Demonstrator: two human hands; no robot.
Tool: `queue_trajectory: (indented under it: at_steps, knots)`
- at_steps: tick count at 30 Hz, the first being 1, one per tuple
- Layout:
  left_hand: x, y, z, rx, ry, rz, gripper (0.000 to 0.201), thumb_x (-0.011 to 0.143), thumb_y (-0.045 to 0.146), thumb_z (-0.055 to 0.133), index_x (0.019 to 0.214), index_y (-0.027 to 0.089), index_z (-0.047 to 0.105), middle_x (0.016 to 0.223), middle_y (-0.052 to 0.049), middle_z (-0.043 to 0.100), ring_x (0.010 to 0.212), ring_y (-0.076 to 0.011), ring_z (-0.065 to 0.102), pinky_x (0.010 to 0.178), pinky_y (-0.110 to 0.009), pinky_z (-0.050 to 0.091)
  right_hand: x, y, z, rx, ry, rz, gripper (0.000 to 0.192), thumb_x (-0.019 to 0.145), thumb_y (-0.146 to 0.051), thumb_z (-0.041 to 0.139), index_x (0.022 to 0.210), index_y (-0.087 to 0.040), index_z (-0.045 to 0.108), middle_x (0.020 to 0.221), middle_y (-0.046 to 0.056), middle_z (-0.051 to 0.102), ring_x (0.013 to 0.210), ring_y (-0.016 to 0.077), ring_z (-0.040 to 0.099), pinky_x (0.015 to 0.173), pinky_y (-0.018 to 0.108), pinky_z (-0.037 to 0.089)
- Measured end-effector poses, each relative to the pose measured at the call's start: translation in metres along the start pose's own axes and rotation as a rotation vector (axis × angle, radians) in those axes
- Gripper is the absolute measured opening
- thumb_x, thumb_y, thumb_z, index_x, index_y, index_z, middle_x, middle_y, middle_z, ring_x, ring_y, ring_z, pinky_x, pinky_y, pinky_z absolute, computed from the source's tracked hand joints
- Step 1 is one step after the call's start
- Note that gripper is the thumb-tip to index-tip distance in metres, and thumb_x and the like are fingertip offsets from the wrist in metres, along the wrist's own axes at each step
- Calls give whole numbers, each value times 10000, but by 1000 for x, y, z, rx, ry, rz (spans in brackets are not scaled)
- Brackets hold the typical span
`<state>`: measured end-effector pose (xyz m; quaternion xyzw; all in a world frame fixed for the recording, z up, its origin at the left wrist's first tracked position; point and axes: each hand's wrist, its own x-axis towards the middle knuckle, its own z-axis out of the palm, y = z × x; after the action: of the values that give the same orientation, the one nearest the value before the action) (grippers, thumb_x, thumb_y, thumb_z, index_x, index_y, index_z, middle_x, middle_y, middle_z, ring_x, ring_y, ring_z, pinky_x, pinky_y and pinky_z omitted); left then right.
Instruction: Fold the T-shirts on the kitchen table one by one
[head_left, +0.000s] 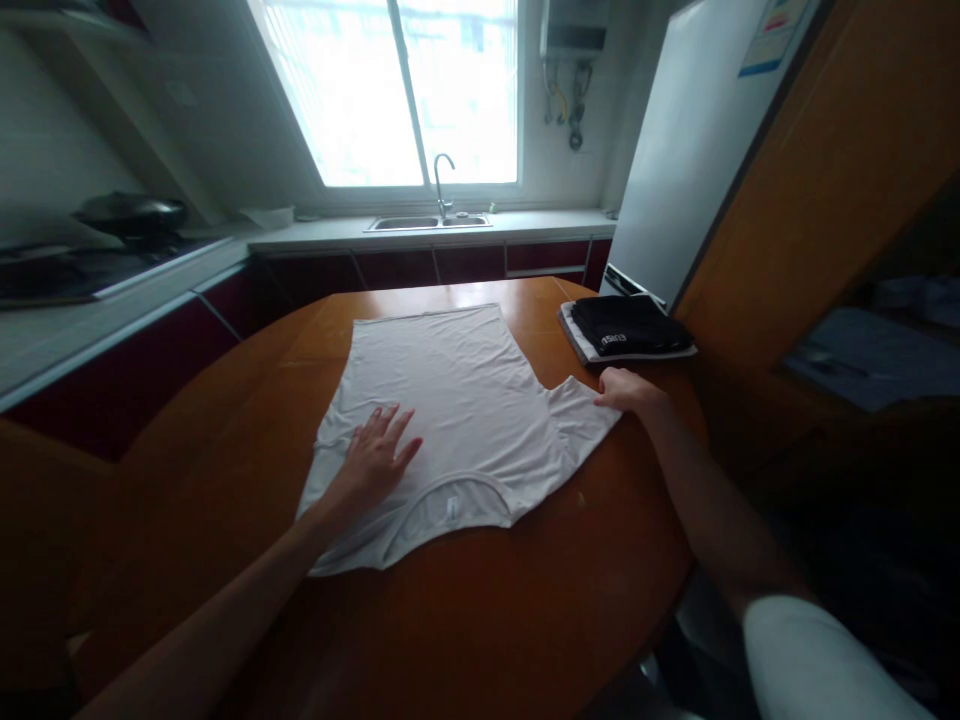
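A white T-shirt [457,400] lies spread flat on the round wooden table [525,590], its collar toward me. My left hand [375,455] rests palm down with fingers apart on the shirt's left shoulder area. At the end of the right sleeve [581,415], my right hand [626,390] pinches the sleeve's edge. The left sleeve looks folded in or tucked under beneath my left hand.
A stack of folded clothes [630,328], black on top of white, sits at the table's far right edge. Behind it stand a white fridge [690,150] and a wooden cabinet [825,200]. A counter with a sink [427,222] runs under the window.
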<state>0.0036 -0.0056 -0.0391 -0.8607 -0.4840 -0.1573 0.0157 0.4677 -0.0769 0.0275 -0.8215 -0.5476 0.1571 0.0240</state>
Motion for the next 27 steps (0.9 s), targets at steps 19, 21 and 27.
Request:
queue_trajectory:
  at_steps: [19, 21, 27]
  knots:
    - [-2, 9, -6, -3, 6, -10, 538, 1019, 480, 410, 1477, 218, 517, 1593, -125, 417, 1505, -352, 304, 1196, -557, 281, -11, -5, -7, 515, -148, -245, 196, 689, -304, 773, 743, -118, 743, 647, 14, 670, 604, 143, 591, 508, 213, 387]
    - [-2, 10, -7, -4, -4, -14, 532, 1018, 472, 418, 1474, 218, 520, 1591, -128, 421, 1504, -357, 304, 1194, -569, 279, -14, -11, -8, 646, -135, -258, 259, 695, -364, 781, 789, -122, 768, 647, 19, 680, 584, 139, 582, 489, 212, 381]
    - [-3, 11, -9, -28, -24, -11, 539, 1014, 462, 422, 1477, 201, 513, 1570, -146, 449, 1493, -360, 326, 1191, -591, 274, -19, -40, -3, 1061, -100, -218, 399, 697, -387, 811, 1016, -149, 792, 846, 83, 761, 600, 123, 608, 465, 187, 417]
